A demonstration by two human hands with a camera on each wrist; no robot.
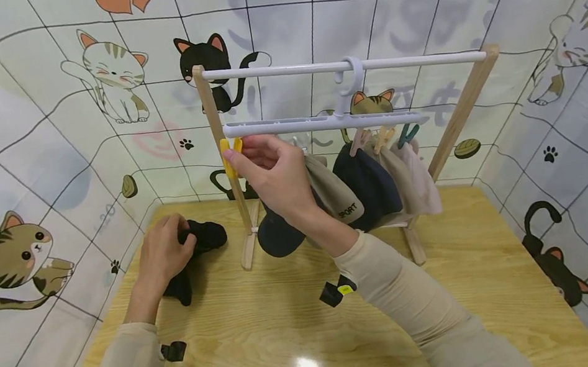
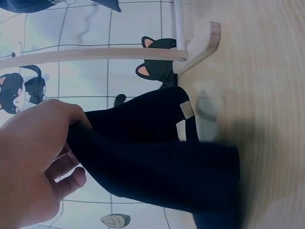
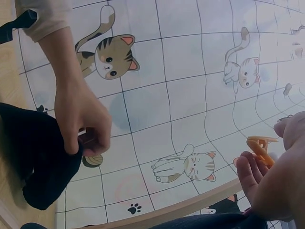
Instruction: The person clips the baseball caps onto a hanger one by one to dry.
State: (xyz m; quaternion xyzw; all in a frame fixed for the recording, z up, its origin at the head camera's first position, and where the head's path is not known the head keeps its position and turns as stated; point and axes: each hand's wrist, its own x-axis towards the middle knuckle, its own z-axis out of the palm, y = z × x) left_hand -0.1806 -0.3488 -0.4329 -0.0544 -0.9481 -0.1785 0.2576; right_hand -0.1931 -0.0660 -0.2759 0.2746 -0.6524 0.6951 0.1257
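Note:
My left hand (image 1: pixel 159 252) pinches the edge of a black cap (image 1: pixel 208 234) on the left of the table. In the left wrist view, a strap with a gap shows on the cap (image 2: pixel 167 164), whose fabric droops from finger and thumb. My right hand (image 1: pixel 284 178) holds a yellow clothespin (image 1: pixel 227 160) just below the left end of a white hanger (image 1: pixel 286 125). Behind that hand and forearm hang a dark cap (image 1: pixel 282 238) and a beige cap marked SPORT (image 1: pixel 343 195), both partly hidden. Further right hangs a navy cap (image 1: pixel 370 185).
A wooden rack with a white rod (image 1: pixel 278 70) carries the hanger. Pink, tan and green clothespins (image 1: pixel 407 133) grip the caps on the right, including a pale pink one (image 1: pixel 421 175). Cat-patterned sheeting (image 1: pixel 283 28) surrounds the wooden table (image 1: pixel 250 352).

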